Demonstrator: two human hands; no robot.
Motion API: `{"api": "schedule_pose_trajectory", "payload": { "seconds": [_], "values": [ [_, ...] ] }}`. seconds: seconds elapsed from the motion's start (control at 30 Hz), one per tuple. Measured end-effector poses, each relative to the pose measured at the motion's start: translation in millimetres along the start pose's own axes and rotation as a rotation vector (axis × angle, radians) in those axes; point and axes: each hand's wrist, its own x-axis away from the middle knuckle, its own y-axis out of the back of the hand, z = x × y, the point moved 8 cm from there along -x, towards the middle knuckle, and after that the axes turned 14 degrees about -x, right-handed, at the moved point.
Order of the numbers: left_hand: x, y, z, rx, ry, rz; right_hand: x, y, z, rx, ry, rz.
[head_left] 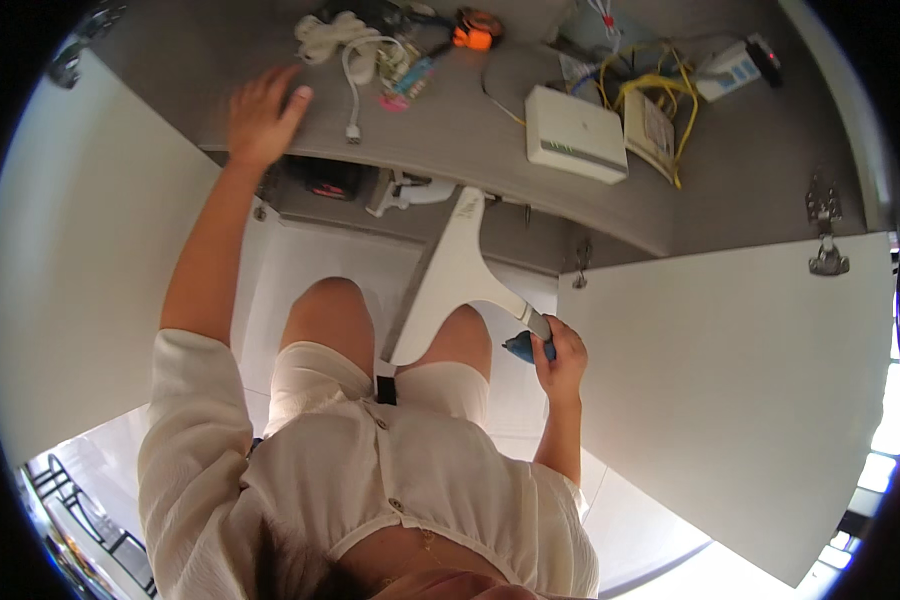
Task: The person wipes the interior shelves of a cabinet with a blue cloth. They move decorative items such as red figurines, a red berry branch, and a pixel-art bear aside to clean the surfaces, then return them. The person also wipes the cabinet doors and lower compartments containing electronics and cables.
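Observation:
My left hand (267,115) lies with fingers spread on the left part of the grey cabinet shelf (440,110), near a coiled white cable (325,40) and a white cord with a plug (353,128). It holds nothing. My right hand (562,355) is closed round the handle of a white squeegee (450,275). The squeegee's wide head tilts in front of my knees, its upper end close to the shelf's front edge. A dark blue piece (522,346), perhaps the handle's end, sticks out by my right fingers.
On the shelf stand a white box (575,133), yellow cables (660,85), a white power strip (735,72) and an orange-and-black object (473,33). Below lie a dark object (332,180) and a white one (410,190). White doors (100,240) hang open on both sides.

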Motion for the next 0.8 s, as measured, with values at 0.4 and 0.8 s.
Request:
{"api": "schedule_pose_trajectory", "payload": {
  "seconds": [0.4, 0.8],
  "values": [
    [7, -1, 44, 0.544, 0.391, -0.131, -172, 22, 115, -0.324, -0.026, 0.140],
    [9, 2, 43, 0.668, 0.388, -0.080, -387, -126, 140, 0.282, 0.183, -0.010]
  ]
}}
